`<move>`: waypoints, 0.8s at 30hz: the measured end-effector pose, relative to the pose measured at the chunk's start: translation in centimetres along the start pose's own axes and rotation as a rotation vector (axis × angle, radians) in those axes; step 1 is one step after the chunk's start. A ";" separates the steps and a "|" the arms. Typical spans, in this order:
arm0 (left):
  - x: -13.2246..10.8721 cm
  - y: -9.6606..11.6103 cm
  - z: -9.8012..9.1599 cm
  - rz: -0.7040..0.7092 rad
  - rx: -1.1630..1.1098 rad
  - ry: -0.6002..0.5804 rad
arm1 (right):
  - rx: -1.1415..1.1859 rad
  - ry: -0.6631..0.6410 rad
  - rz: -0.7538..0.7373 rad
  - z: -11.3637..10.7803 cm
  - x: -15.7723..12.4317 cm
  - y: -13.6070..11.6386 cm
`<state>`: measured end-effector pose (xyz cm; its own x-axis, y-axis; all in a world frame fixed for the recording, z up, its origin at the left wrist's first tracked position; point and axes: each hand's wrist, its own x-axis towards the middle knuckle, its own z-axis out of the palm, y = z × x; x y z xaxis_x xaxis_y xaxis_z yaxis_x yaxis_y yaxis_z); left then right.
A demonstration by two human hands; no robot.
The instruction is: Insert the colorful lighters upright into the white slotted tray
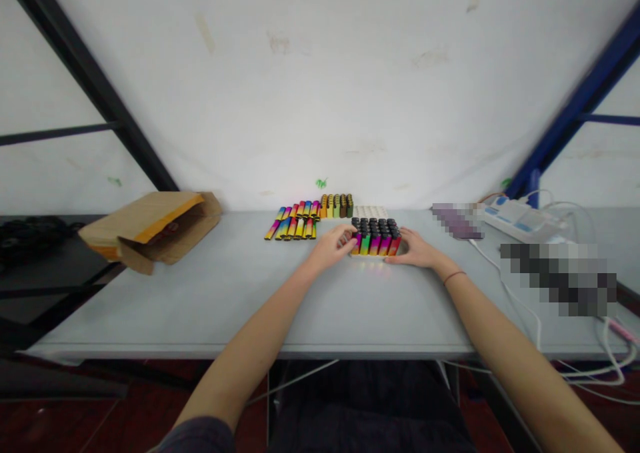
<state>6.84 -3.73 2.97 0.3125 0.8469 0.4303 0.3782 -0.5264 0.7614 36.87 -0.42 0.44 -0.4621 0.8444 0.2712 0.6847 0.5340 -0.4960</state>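
A block of upright rainbow-coloured lighters (376,238) with black tops stands on the grey table (215,306), in rows. My left hand (331,248) curls its fingers against the block's left end. My right hand (415,250) presses flat-fingered against its right corner. Behind and left of it, several rainbow lighters (293,223) lie side by side. A short row of yellow and brown lighters (337,206) stands at the back. Next to that is a white ribbed holder (371,212), partly hidden behind the block.
A torn brown padded envelope (155,226) lies at the table's left edge. On the right are a blurred flat purple item (457,220), a white power strip (520,218), a blurred dark object (557,280) and loose white cables. A white wall stands behind the table.
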 end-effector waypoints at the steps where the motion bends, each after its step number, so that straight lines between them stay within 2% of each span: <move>1: -0.1 0.0 0.1 -0.006 -0.007 -0.005 | 0.016 -0.001 -0.002 0.0 0.1 0.0; 4: -0.1 0.0 0.1 -0.049 -0.064 -0.007 | 0.083 -0.015 -0.018 -0.3 0.3 -0.2; 8: 0.0 -0.3 -0.2 -0.113 -0.138 0.084 | 0.091 -0.056 0.014 -1.7 0.0 -0.1; 11: 0.5 -0.9 -0.3 -0.132 0.000 0.141 | 0.099 -0.070 0.105 -3.5 -0.9 1.0; 13: 1.4 -1.3 0.1 -0.113 0.186 0.109 | 0.127 -0.065 0.199 -4.9 -1.9 2.0; 16: 3.5 -1.6 2.1 -0.037 0.479 -0.047 | 0.166 -0.093 0.332 -6.5 -3.2 3.4; 18: 5.4 -1.6 4.3 0.015 0.623 -0.164 | 0.152 -0.070 0.399 -7.3 -3.9 4.3; 20: 7.2 -1.3 6.6 0.047 0.724 -0.228 | 0.119 -0.028 0.429 -7.7 -4.5 5.2; 22: 8.5 -0.9 8.4 0.006 0.794 -0.260 | 0.079 0.005 0.426 -7.9 -4.9 5.8; 24: 9.1 -0.3 9.4 -0.050 0.839 -0.286 | 0.026 0.050 0.393 -7.9 -5.1 6.4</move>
<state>17.75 3.41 2.11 0.4421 0.8781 0.1831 0.8761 -0.4665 0.1218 48.04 -1.01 2.42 -0.1390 0.9856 0.0957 0.7892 0.1687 -0.5905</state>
